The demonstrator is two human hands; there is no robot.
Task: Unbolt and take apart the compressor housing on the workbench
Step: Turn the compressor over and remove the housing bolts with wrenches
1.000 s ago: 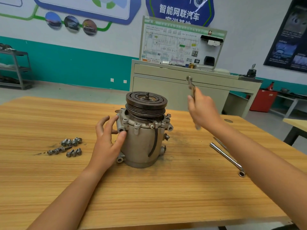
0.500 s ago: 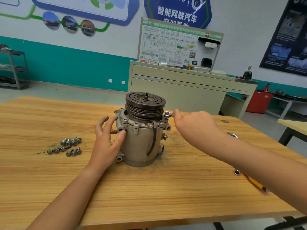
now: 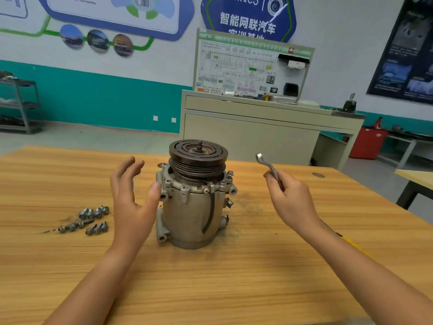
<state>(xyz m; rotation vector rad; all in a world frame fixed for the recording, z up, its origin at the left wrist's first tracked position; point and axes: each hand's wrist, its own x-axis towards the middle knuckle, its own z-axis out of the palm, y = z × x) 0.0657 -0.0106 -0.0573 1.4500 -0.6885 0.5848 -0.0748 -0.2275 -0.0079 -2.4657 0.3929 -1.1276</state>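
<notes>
The grey metal compressor (image 3: 192,208) stands upright in the middle of the wooden workbench (image 3: 234,289), its dark grooved pulley (image 3: 198,153) on top. Bolts sit around its upper flange (image 3: 187,189). My left hand (image 3: 132,202) is just left of the housing with fingers spread and straight; only the thumb tip is near the flange. My right hand (image 3: 291,202) is to the right of the compressor, clear of it, gripping a small ring wrench (image 3: 267,165) whose head points up and left.
Several loose bolts (image 3: 90,219) lie on the bench at the left. A yellow-handled tool (image 3: 351,242) shows partly behind my right forearm. A beige cabinet (image 3: 257,130) with a display board stands beyond the bench; another table (image 3: 414,181) is at the right.
My left hand has let go of the housing and opened beside it. My right hand drew back from the flange to the right, lifting the wrench clear.
</notes>
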